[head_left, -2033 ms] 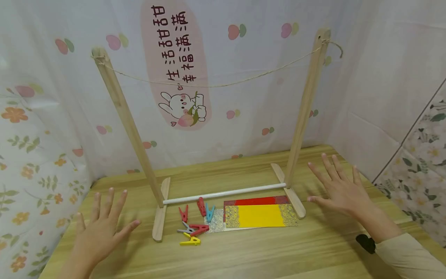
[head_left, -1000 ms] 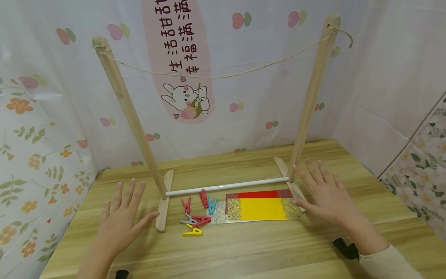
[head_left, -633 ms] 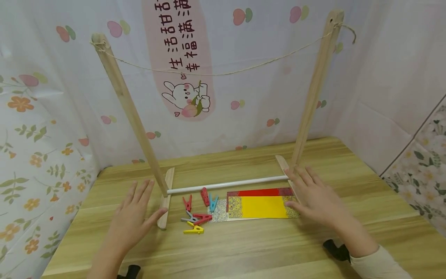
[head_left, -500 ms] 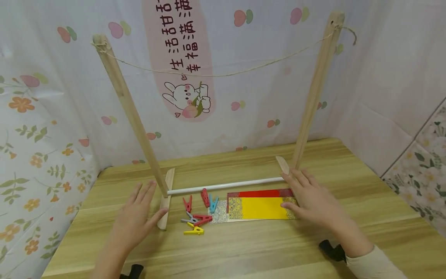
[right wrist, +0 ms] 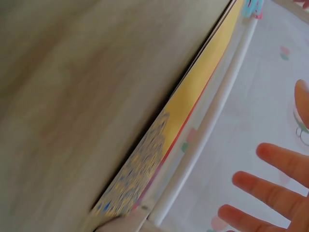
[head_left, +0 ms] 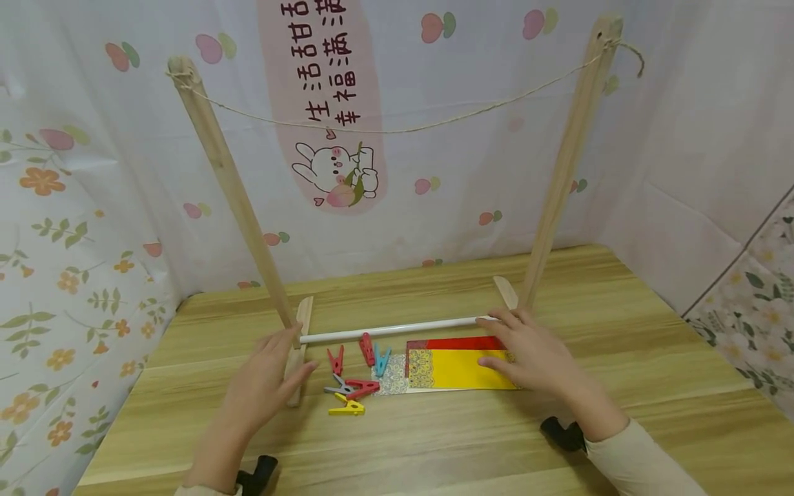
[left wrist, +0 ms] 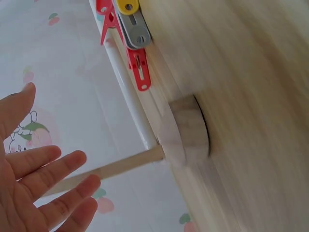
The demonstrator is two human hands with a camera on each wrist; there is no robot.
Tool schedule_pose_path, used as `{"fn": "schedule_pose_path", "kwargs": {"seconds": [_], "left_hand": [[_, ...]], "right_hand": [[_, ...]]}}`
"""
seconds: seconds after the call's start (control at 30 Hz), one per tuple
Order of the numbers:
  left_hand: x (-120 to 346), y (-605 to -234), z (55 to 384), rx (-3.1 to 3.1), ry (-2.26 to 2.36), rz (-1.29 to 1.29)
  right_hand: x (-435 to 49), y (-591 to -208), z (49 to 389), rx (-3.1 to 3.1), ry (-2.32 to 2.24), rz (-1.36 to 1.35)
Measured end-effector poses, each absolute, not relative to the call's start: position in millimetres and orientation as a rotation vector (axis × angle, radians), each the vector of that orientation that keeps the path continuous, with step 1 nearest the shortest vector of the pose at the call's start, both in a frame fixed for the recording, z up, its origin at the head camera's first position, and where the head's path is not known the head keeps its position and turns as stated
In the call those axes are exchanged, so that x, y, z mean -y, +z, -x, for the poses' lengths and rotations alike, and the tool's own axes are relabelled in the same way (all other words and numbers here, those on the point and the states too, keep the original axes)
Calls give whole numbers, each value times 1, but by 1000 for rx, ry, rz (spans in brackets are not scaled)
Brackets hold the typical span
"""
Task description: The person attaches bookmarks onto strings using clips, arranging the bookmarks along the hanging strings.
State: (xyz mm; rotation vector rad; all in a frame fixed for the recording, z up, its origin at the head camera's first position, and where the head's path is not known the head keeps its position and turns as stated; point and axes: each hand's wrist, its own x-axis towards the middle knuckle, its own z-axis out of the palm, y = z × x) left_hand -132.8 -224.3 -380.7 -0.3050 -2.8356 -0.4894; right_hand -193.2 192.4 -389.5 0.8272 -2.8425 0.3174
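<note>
My left hand (head_left: 260,379) hovers beside the left foot (head_left: 295,396) of a wooden rack, fingers extended and holding nothing. In the left wrist view its fingers (left wrist: 58,169) are spread in the air. My right hand (head_left: 536,351) is over the right end of a yellow card (head_left: 462,368) with lace-patterned ends, covering part of it; the right wrist view shows these fingers (right wrist: 275,188) apart and without any object. Under the yellow card lie a red card (head_left: 462,342) and a white patterned card (head_left: 391,377). Left of them are several clothespins, including a blue clothespin (head_left: 381,359) and a yellow clothespin (head_left: 347,406).
Two wooden posts (head_left: 232,186) rise from the table (head_left: 397,448), joined low by a white rod (head_left: 397,329). A thin string (head_left: 403,131) sags between their tops. Printed curtains (head_left: 459,158) hang behind and at both sides. Black wrist mounts (head_left: 563,434) show near the sleeves.
Both hands have moved inward from the table's sides, the right one now over the cards, the left by the rack's foot. The view has tilted down slightly. Cards and clothespins lie unmoved.
</note>
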Motion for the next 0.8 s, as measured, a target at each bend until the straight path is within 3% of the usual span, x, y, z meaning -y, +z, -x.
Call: {"fn": "schedule_pose_path", "kwargs": {"seconds": [0.8], "left_hand": [[203, -393, 166, 3090, -657, 125]], "right_hand": [[-143, -396, 212, 3089, 438, -917]]}}
